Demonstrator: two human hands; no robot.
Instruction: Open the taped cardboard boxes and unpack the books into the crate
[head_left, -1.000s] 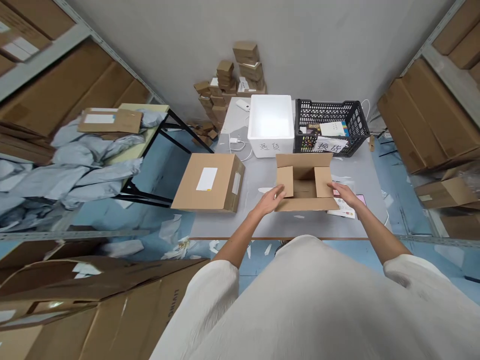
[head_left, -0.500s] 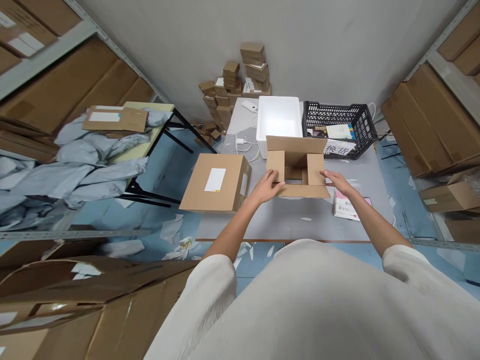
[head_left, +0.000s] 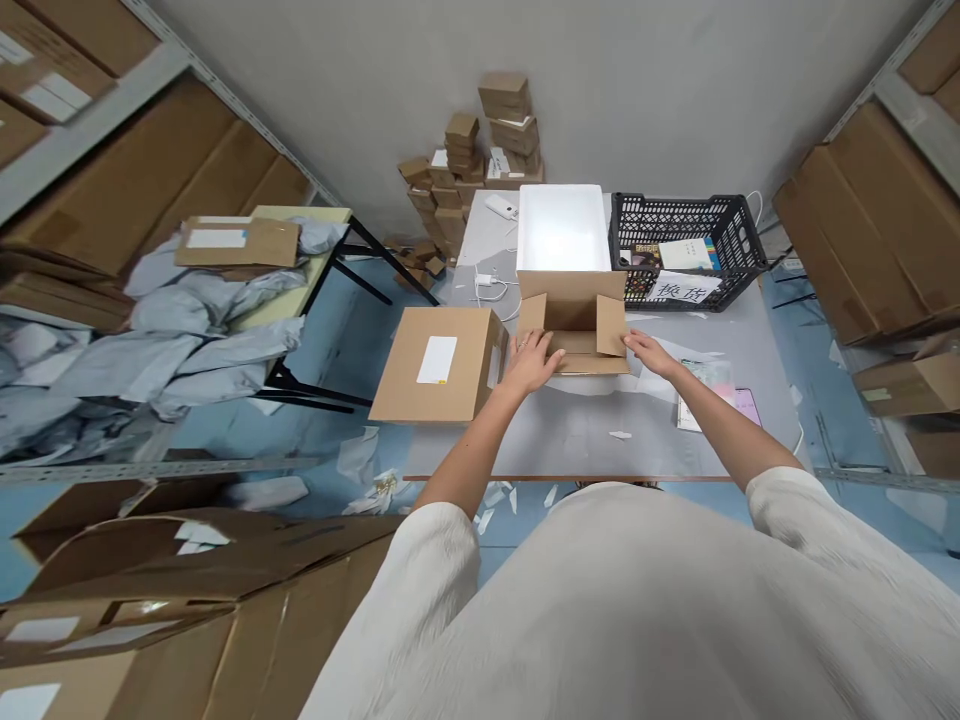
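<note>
A small cardboard box (head_left: 589, 362) stands on the grey table with its top open. Its far flap is raised and its side flaps stick up. My left hand (head_left: 531, 362) grips the near left corner, fingers over the left flap and thumb by the front edge. At the right flap's outer edge, the fingers of my right hand (head_left: 649, 354) hold the box. A larger closed carton (head_left: 416, 365) with a white label sits just left of my left hand. Under and beside my right forearm lie a plastic-covered book (head_left: 694, 395) and a pink phone-like item (head_left: 748, 405).
Behind the box are a white foam bin (head_left: 564, 230) and a black plastic crate (head_left: 739, 240) containing books. White cables (head_left: 491, 290) lie on the table (head_left: 540, 450). Grey parcels (head_left: 150, 355) cover a side table at left. Small boxes (head_left: 517, 135) are stacked by the wall.
Both hands have shifted left with the small box, which now sits closer to the large carton. The front flap, folded out toward me before, is less visible. The phone-like item is more exposed.
</note>
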